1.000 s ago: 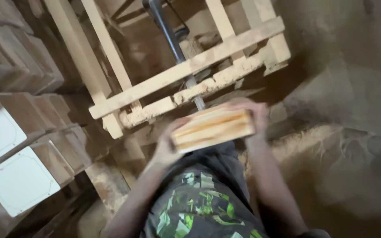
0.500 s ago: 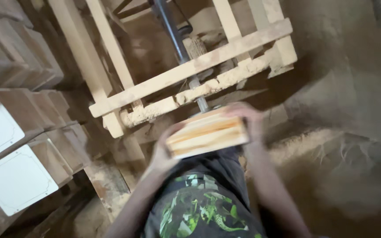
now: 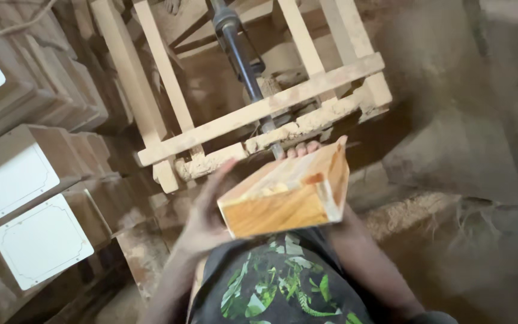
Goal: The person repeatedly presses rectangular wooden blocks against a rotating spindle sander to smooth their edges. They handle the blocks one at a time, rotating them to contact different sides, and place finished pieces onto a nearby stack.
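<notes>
A shallow wooden box [image 3: 289,192] of pale timber is held tilted in front of my chest, its open face up with sawdust inside. My left hand [image 3: 202,213] grips its left side, thumb raised along the edge. My right hand [image 3: 304,149] is mostly hidden behind the box; only fingertips show over its far edge. Just beyond the box stands a sawdust-caked wooden frame [image 3: 259,111] with a dark metal shaft [image 3: 242,54] running through it.
Stacks of similar wooden boxes with white panels [image 3: 37,237] fill the left side. Sawdust heaps [image 3: 409,210] lie on the ground at right. Wooden offcuts [image 3: 145,252] lie beside my left arm.
The box has tipped, so that its near side wall now faces the camera, and it has shifted a little right. Both hands stay on it. The view has moved closer.
</notes>
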